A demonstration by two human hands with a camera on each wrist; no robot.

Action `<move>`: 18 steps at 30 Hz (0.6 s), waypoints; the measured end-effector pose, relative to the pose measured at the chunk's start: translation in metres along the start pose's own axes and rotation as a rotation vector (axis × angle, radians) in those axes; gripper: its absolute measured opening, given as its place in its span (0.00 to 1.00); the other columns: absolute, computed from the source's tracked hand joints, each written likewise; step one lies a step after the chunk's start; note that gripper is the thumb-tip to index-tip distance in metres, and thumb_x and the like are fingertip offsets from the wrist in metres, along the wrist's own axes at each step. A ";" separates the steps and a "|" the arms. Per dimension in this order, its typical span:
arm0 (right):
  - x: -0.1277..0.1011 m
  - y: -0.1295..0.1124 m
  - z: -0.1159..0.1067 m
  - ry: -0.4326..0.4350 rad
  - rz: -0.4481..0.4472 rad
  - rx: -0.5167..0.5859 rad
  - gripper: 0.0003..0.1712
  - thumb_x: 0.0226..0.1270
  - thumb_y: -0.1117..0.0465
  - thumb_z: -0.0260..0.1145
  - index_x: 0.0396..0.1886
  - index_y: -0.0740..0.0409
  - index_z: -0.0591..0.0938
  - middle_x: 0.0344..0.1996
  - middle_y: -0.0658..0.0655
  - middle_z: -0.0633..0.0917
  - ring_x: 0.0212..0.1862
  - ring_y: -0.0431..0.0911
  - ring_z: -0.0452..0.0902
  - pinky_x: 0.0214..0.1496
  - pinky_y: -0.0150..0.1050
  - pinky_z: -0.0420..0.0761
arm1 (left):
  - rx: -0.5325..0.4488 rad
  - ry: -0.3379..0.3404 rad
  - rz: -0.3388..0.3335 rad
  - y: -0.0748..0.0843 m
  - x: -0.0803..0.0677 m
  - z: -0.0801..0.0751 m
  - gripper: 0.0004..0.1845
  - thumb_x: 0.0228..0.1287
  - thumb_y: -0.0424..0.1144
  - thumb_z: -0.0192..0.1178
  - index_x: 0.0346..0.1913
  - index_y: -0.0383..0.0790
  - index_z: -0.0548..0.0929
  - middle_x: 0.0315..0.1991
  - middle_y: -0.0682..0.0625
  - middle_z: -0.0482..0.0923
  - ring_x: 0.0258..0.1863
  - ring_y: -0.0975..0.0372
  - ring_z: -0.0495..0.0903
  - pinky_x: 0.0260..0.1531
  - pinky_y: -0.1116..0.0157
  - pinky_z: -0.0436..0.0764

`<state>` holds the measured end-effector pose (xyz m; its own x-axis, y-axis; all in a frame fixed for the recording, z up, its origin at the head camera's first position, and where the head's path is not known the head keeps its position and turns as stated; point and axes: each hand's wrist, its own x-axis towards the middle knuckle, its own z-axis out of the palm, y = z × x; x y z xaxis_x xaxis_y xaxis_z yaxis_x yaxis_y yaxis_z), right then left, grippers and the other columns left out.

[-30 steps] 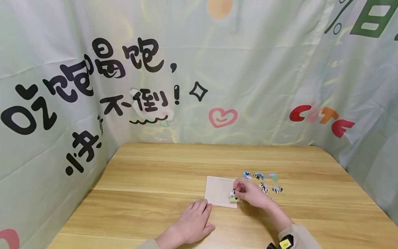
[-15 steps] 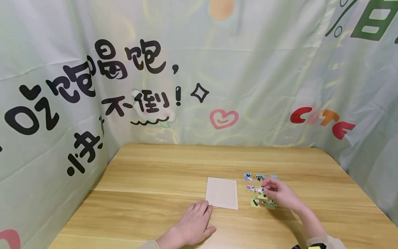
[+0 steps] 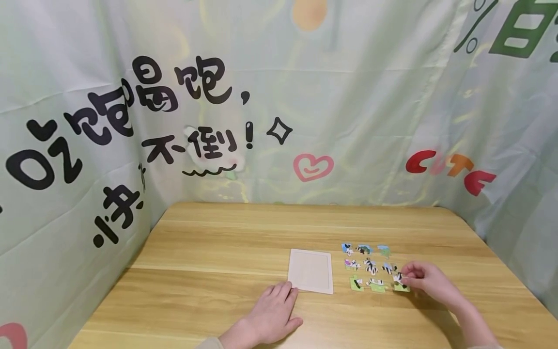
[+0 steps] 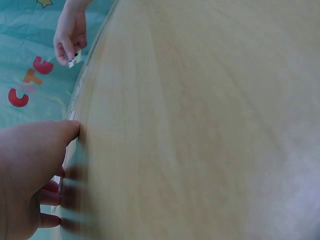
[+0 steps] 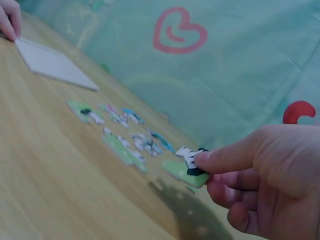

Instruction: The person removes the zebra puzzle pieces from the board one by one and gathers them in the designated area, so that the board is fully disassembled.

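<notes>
My right hand (image 3: 429, 283) pinches a jigsaw puzzle piece (image 5: 187, 170) between thumb and fingers, at the right end of the nearest row of pieces. Green at its base, the piece carries a black-and-white animal pattern and seems raised a little above the table in the right wrist view. Several other puzzle pieces (image 3: 370, 266) lie in loose rows to the left of this hand. My left hand (image 3: 271, 312) lies with fingers extended, its fingertips touching the near left corner of a pale square puzzle tray (image 3: 310, 271). No piece lies in the tray.
The wooden table (image 3: 209, 252) reaches back to a printed curtain (image 3: 270, 97), which also hangs along its left and right sides. Between the tray and the loose pieces runs a narrow strip of tabletop.
Holding the puzzle piece, my right hand has moved from over the tray's right edge, across the loose pieces, to their right end. My left hand has stayed at the tray corner.
</notes>
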<state>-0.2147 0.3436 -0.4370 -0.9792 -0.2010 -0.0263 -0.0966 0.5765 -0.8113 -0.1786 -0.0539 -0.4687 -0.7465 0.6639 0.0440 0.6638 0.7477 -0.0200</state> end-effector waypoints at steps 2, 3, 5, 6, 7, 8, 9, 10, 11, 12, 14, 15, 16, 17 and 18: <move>0.000 0.006 -0.002 -0.017 0.004 -0.015 0.13 0.59 0.65 0.65 0.37 0.72 0.75 0.24 0.53 0.78 0.22 0.38 0.70 0.22 0.33 0.73 | 0.002 0.001 -0.001 0.000 0.000 0.000 0.36 0.68 0.62 0.37 0.65 0.36 0.66 0.64 0.42 0.62 0.64 0.55 0.60 0.59 0.57 0.64; -0.001 0.009 -0.003 -0.023 0.004 -0.021 0.12 0.59 0.66 0.65 0.37 0.72 0.75 0.23 0.53 0.78 0.22 0.38 0.70 0.21 0.33 0.73 | 0.002 0.001 -0.002 0.000 0.000 0.000 0.36 0.68 0.62 0.37 0.65 0.36 0.66 0.64 0.42 0.62 0.64 0.55 0.60 0.59 0.57 0.64; -0.001 0.014 -0.002 -0.022 0.009 -0.031 0.12 0.59 0.66 0.65 0.36 0.71 0.75 0.23 0.53 0.77 0.22 0.38 0.70 0.21 0.33 0.72 | 0.003 -0.001 -0.004 0.000 0.000 0.000 0.36 0.68 0.62 0.37 0.65 0.36 0.66 0.64 0.43 0.62 0.64 0.55 0.60 0.59 0.57 0.64; 0.000 0.016 -0.002 -0.021 0.012 -0.036 0.11 0.59 0.66 0.65 0.36 0.71 0.75 0.23 0.53 0.77 0.22 0.38 0.69 0.21 0.33 0.72 | 0.003 -0.002 -0.005 0.000 0.000 0.000 0.36 0.68 0.62 0.37 0.65 0.36 0.66 0.64 0.43 0.62 0.64 0.55 0.60 0.59 0.57 0.64; 0.000 0.017 -0.002 -0.017 0.014 -0.043 0.11 0.59 0.66 0.65 0.36 0.71 0.75 0.23 0.54 0.77 0.22 0.37 0.69 0.21 0.33 0.72 | 0.005 -0.002 -0.004 0.000 0.000 0.000 0.36 0.68 0.62 0.37 0.65 0.36 0.66 0.64 0.43 0.62 0.64 0.55 0.60 0.59 0.57 0.64; 0.000 0.018 -0.001 -0.013 0.018 -0.053 0.11 0.59 0.66 0.65 0.36 0.71 0.75 0.23 0.54 0.77 0.23 0.37 0.69 0.22 0.33 0.71 | 0.006 -0.002 -0.004 0.000 0.000 0.000 0.36 0.68 0.62 0.37 0.65 0.36 0.66 0.64 0.43 0.62 0.64 0.55 0.60 0.59 0.57 0.64; 0.001 0.019 0.000 -0.002 0.027 -0.067 0.10 0.58 0.66 0.65 0.35 0.70 0.76 0.23 0.54 0.77 0.23 0.37 0.69 0.22 0.33 0.71 | 0.007 -0.002 -0.004 0.000 0.000 0.000 0.36 0.68 0.62 0.37 0.65 0.36 0.66 0.64 0.43 0.62 0.64 0.55 0.60 0.59 0.57 0.64; 0.001 0.019 0.001 0.007 0.034 -0.090 0.10 0.58 0.66 0.65 0.35 0.69 0.76 0.24 0.54 0.77 0.24 0.37 0.68 0.23 0.32 0.71 | 0.008 -0.001 -0.003 0.001 0.000 0.000 0.36 0.68 0.62 0.37 0.65 0.36 0.66 0.64 0.43 0.62 0.64 0.55 0.60 0.59 0.57 0.64; 0.002 0.018 0.002 0.018 0.042 -0.114 0.10 0.58 0.65 0.66 0.35 0.68 0.77 0.24 0.54 0.77 0.24 0.37 0.68 0.24 0.32 0.70 | 0.009 0.001 -0.004 0.001 0.000 0.000 0.36 0.68 0.62 0.37 0.65 0.36 0.66 0.64 0.43 0.63 0.64 0.55 0.60 0.59 0.57 0.64; 0.002 0.017 0.002 0.029 0.048 -0.141 0.09 0.58 0.65 0.66 0.34 0.67 0.77 0.24 0.53 0.76 0.25 0.37 0.68 0.25 0.32 0.70 | 0.009 0.004 -0.003 0.001 0.000 0.000 0.36 0.68 0.62 0.38 0.65 0.36 0.66 0.64 0.43 0.63 0.64 0.55 0.60 0.59 0.57 0.64; 0.003 0.015 0.004 0.046 0.057 -0.187 0.08 0.58 0.64 0.66 0.33 0.66 0.78 0.24 0.52 0.76 0.26 0.37 0.67 0.26 0.32 0.69 | 0.009 0.008 -0.004 0.001 0.000 0.000 0.36 0.68 0.62 0.38 0.65 0.36 0.67 0.64 0.43 0.63 0.64 0.55 0.61 0.59 0.57 0.64; 0.003 0.014 0.004 0.052 0.059 -0.204 0.08 0.58 0.64 0.66 0.33 0.65 0.78 0.24 0.52 0.76 0.26 0.37 0.67 0.27 0.32 0.69 | 0.009 0.010 -0.004 0.001 0.000 0.001 0.36 0.68 0.62 0.38 0.65 0.36 0.67 0.64 0.43 0.63 0.64 0.55 0.61 0.59 0.57 0.65; 0.003 0.013 0.005 0.056 0.058 -0.222 0.08 0.58 0.63 0.66 0.32 0.64 0.78 0.24 0.52 0.76 0.27 0.37 0.66 0.28 0.32 0.68 | 0.008 0.011 -0.006 0.001 0.000 0.001 0.36 0.68 0.62 0.38 0.65 0.36 0.67 0.64 0.43 0.63 0.64 0.55 0.61 0.59 0.57 0.65; 0.003 0.012 0.005 0.055 0.058 -0.227 0.08 0.58 0.63 0.66 0.32 0.64 0.78 0.24 0.52 0.75 0.27 0.37 0.66 0.27 0.32 0.68 | 0.007 0.011 -0.007 0.001 0.000 0.000 0.36 0.68 0.62 0.39 0.65 0.36 0.67 0.64 0.43 0.63 0.64 0.55 0.61 0.59 0.57 0.65; 0.003 0.011 0.005 0.053 0.053 -0.231 0.08 0.58 0.63 0.66 0.32 0.64 0.78 0.24 0.52 0.75 0.27 0.37 0.66 0.27 0.32 0.68 | 0.006 0.010 -0.007 0.001 0.000 0.000 0.36 0.68 0.62 0.39 0.65 0.36 0.67 0.64 0.43 0.63 0.64 0.55 0.61 0.59 0.57 0.64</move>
<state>-0.2173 0.3450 -0.4489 -0.9914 -0.1275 -0.0301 -0.0769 0.7520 -0.6547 -0.1780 -0.0531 -0.4690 -0.7510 0.6582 0.0537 0.6579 0.7527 -0.0256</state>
